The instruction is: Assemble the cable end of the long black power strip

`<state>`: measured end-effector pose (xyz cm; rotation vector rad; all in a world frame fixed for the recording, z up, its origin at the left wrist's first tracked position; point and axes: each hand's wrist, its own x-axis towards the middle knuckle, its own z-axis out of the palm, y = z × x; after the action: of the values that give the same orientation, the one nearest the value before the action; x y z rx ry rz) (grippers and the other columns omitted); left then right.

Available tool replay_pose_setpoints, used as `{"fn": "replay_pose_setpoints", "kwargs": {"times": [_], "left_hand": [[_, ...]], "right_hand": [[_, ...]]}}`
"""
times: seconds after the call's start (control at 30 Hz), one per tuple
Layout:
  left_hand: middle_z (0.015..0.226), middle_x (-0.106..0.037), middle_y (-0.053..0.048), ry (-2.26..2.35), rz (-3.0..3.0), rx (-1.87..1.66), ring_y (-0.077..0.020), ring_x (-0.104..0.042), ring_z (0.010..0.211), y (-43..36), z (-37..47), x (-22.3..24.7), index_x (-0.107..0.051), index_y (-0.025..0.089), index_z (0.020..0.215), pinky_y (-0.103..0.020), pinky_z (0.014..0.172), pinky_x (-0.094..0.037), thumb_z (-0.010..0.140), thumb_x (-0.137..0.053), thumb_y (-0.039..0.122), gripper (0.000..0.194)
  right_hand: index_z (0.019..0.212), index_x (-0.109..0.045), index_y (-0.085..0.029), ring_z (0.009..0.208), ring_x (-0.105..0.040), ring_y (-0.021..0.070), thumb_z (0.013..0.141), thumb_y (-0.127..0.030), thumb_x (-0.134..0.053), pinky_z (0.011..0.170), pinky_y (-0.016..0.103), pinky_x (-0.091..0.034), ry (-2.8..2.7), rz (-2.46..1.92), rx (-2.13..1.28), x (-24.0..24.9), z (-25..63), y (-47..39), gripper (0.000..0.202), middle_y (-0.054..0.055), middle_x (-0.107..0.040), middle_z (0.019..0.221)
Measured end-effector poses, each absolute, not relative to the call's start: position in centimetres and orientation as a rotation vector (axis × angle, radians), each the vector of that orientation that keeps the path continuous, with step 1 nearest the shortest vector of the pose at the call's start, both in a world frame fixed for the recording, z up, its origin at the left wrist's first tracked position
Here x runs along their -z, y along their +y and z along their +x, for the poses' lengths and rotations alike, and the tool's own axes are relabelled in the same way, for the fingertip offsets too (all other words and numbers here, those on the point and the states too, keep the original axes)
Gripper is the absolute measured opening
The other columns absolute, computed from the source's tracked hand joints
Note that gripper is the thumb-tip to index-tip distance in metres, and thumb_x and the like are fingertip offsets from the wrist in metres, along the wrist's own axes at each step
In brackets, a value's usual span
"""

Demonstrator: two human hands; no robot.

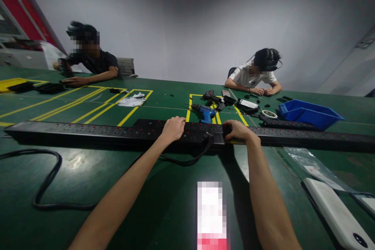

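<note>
A long black power strip [96, 132] with rows of sockets and small red marks lies across the green table. My left hand [174, 128] rests on its middle stretch, fingers curled over the strip's far side. Further right, my right hand [238, 129] is closed around a small black block-like part [227, 129] at the strip; its exact kind is hidden by the fingers. Between my hands, a black plug [208, 137] with a thick cable [183, 161] sits against the strip's near side.
Beyond the strip are a blue power drill [205, 113], another drill [213, 97], a tape roll [268, 114] and a blue bin [307, 113]. Closer are a plastic bag [313, 168], a white device [336, 211] and a blurred screen [211, 211]. Two people sit across the table.
</note>
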<state>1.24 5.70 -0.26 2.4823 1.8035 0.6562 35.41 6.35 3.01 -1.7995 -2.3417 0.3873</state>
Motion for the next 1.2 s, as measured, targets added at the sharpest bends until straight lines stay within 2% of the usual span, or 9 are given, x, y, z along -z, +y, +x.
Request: {"fn": "replay_pose_setpoints", "kwargs": {"times": [0.17, 0.43, 0.57, 0.7, 0.87, 0.97, 1.07, 1.13, 1.2], "left_hand": [[0.111, -0.063, -0.013, 1.959, 2.385, -0.68, -0.0302, -0.056, 0.108, 5.4, 1.0, 0.5, -0.069, 0.023, 0.113, -0.047, 0.099, -0.041, 0.097, -0.04, 0.042, 0.039], [0.111, -0.063, -0.013, 1.934, 2.39, -0.671, -0.0308, -0.056, 0.109, 5.2, 1.0, 0.4, -0.068, 0.023, 0.115, -0.048, 0.1, -0.04, 0.096, -0.04, 0.039, 0.037], [0.116, -0.064, -0.012, 1.871, 2.344, -0.752, -0.0295, -0.058, 0.111, 5.4, 0.7, 0.4, -0.063, 0.023, 0.123, -0.047, 0.102, -0.04, 0.095, -0.041, 0.024, 0.036], [0.114, -0.068, -0.008, 1.76, 2.037, -1.069, -0.0208, -0.063, 0.105, 6.4, -0.7, -0.1, -0.058, 0.02, 0.126, -0.037, 0.095, -0.048, 0.091, -0.035, 0.008, 0.043], [0.109, -0.07, -0.007, 1.543, 1.959, -1.335, -0.0161, -0.066, 0.099, 7.2, -2.3, -2.6, -0.062, 0.016, 0.115, -0.031, 0.093, -0.051, 0.088, -0.036, 0.006, 0.039], [0.107, -0.07, -0.007, 1.304, 2.107, -1.284, -0.016, -0.065, 0.097, 6.2, -1.6, -4.4, -0.064, 0.015, 0.11, -0.031, 0.09, -0.053, 0.086, -0.041, 0.007, 0.035], [0.107, -0.07, -0.005, 1.086, 2.271, -1.134, -0.0144, -0.064, 0.094, 4.2, 0.3, -5.4, -0.067, 0.016, 0.106, -0.031, 0.089, -0.052, 0.085, -0.037, 0.004, 0.039], [0.109, -0.069, -0.004, 0.982, 2.364, -1.004, -0.0149, -0.064, 0.095, 2.9, 1.7, -5.5, -0.067, 0.019, 0.109, -0.03, 0.087, -0.052, 0.084, -0.043, 0.005, 0.037], [0.113, -0.068, -0.004, 0.904, 2.509, -0.864, -0.0159, -0.063, 0.098, 1.7, 3.0, -5.3, -0.065, 0.021, 0.115, -0.031, 0.089, -0.05, 0.082, -0.049, 0.007, 0.039]], "right_hand": [[0.121, -0.066, -0.02, 0.107, -0.063, 0.0257, 0.054, -0.02, -0.079, 0.092, 0.029, -0.047, -2.388, -1.729, -0.443, -3.3, 33.7, 6.5, 0.069, 0.005, -0.069, 0.115], [0.125, -0.064, -0.021, 0.11, -0.062, 0.0256, 0.057, -0.015, -0.074, 0.097, 0.03, -0.045, -2.377, -1.763, -0.45, -3.7, 33.5, 6.2, 0.068, 0.005, -0.068, 0.121], [0.132, -0.058, -0.018, 0.112, -0.06, 0.0243, 0.061, -0.013, -0.074, 0.098, 0.029, -0.045, -2.39, -1.765, -0.514, -4.1, 33.2, 6.1, 0.073, 0.008, -0.063, 0.128], [0.135, -0.055, -0.017, 0.121, -0.054, 0.0258, 0.064, -0.016, -0.076, 0.101, 0.031, -0.042, -2.395, -1.683, -0.472, -5.6, 32.8, 5.7, 0.074, 0.011, -0.057, 0.135], [0.125, -0.062, -0.018, 0.1, -0.063, 0.0217, 0.067, -0.02, -0.075, 0.086, 0.03, -0.049, -2.408, -1.479, -0.704, -8.2, 31.3, 4.3, 0.06, 0.008, -0.068, 0.113], [0.119, -0.065, -0.017, 0.094, -0.063, 0.0193, 0.065, -0.022, -0.076, 0.081, 0.028, -0.05, -2.479, -1.312, -0.918, -9.0, 30.0, 3.6, 0.055, 0.006, -0.069, 0.109], [0.117, -0.066, -0.018, 0.09, -0.063, 0.0176, 0.061, -0.02, -0.078, 0.076, 0.027, -0.05, -2.524, -1.179, -1.083, -8.7, 29.0, 3.5, 0.058, 0.005, -0.069, 0.11], [0.124, -0.061, -0.018, 0.089, -0.062, 0.017, 0.061, -0.018, -0.077, 0.075, 0.026, -0.05, -2.476, -1.087, -1.188, -8.0, 28.5, 3.7, 0.065, 0.006, -0.069, 0.111], [0.136, -0.051, -0.02, 0.091, -0.063, 0.0171, 0.063, -0.017, -0.077, 0.075, 0.026, -0.05, -2.366, -0.979, -1.325, -6.9, 28.1, 4.1, 0.078, 0.006, -0.068, 0.112]]}}
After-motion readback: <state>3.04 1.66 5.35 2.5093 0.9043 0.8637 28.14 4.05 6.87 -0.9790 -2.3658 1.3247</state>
